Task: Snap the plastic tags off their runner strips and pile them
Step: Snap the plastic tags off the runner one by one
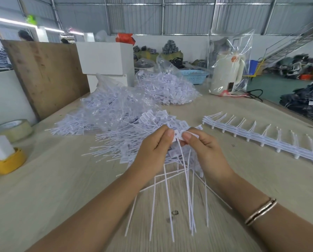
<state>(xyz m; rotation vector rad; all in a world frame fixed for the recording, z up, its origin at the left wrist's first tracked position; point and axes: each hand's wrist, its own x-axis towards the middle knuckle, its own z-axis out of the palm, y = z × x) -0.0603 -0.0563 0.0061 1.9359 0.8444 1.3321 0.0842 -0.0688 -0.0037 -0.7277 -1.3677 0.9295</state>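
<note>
While I hold this bunch of tags (177, 138) above the bench (52, 188), my left hand (152, 153) pinches one tag head and my right hand (205, 150) pinches the next, fingers curled tight on both. Their long tails hang down between my wrists. The loose pile (126, 142) lies just behind, the stripped runner strips (261, 140) to the right. If I twist unevenly, a tail may snap, or tags may scatter.
</note>
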